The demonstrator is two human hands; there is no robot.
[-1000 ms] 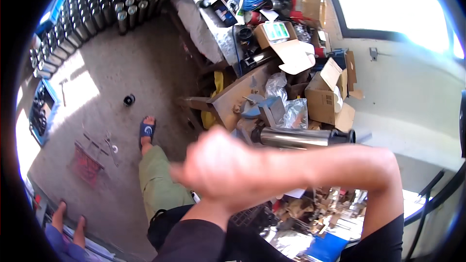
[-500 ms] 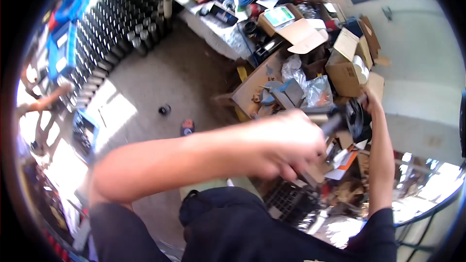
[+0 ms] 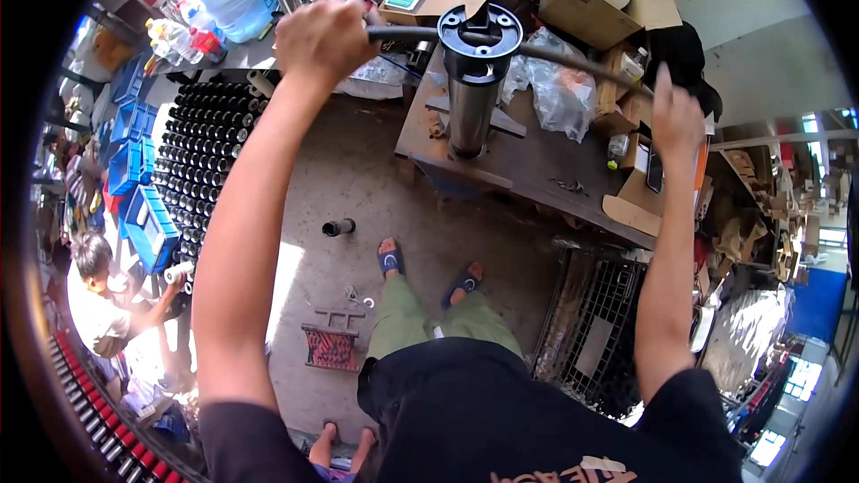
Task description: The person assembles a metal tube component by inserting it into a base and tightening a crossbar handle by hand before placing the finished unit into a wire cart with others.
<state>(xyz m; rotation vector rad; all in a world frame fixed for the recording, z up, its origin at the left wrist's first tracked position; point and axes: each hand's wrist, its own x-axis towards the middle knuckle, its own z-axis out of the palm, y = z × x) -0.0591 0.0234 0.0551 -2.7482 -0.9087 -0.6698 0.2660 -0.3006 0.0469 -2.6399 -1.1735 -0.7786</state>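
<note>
A long dark metal bar [image 3: 573, 58] runs across a black round flanged cap [image 3: 480, 31] on top of an upright metal cylinder [image 3: 471, 112]. My left hand [image 3: 327, 46] is closed round the bar's left end. At the opposite end, my right hand [image 3: 676, 121] has its fingers curled on the bar, slightly blurred. The cap has holes in its rim, and the bar appears to sit in its middle. Grey vise jaws [image 3: 506, 122] flank the cylinder at the edge of the wooden bench [image 3: 546, 156]; the cylinder hides part of them.
Plastic bags [image 3: 559, 80] and open cardboard boxes [image 3: 582, 9] crowd the bench. Rows of black-ended cylinders [image 3: 201, 143] stand to the left beside blue bins [image 3: 148, 224]. A short black tube [image 3: 338, 228] lies on the floor. Another person [image 3: 112, 295] sits at far left. A wire crate [image 3: 595, 331] stands at right.
The view has swung so that the bench is ahead. My left arm, which crossed toward my right hand, now reaches forward. My hands are wide apart on the bar.
</note>
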